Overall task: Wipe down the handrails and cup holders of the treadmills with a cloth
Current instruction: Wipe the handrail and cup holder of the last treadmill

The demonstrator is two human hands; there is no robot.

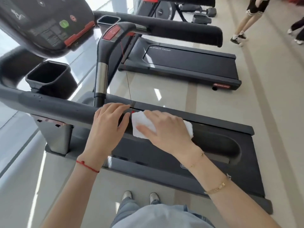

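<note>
A dark grey handrail [54, 106] of the nearest treadmill runs across the middle of the head view. My left hand [109, 124] rests on it, fingers curled over the rail. Just to its right, my right hand [166, 130] presses a folded white cloth [139, 124] onto the same rail. A black cup holder [47, 74] sits behind the rail at the left, below the console [41, 25]. A second treadmill stands beyond, with its own handrail [181, 28] and cup holder [107, 20].
A centre grip bar [102, 68] with a red stop button rises ahead of my hands, a thin safety cord hanging from it. The treadmill decks [189, 61] lie to the right. Two people's legs [243, 25] are at the far right on the walkway.
</note>
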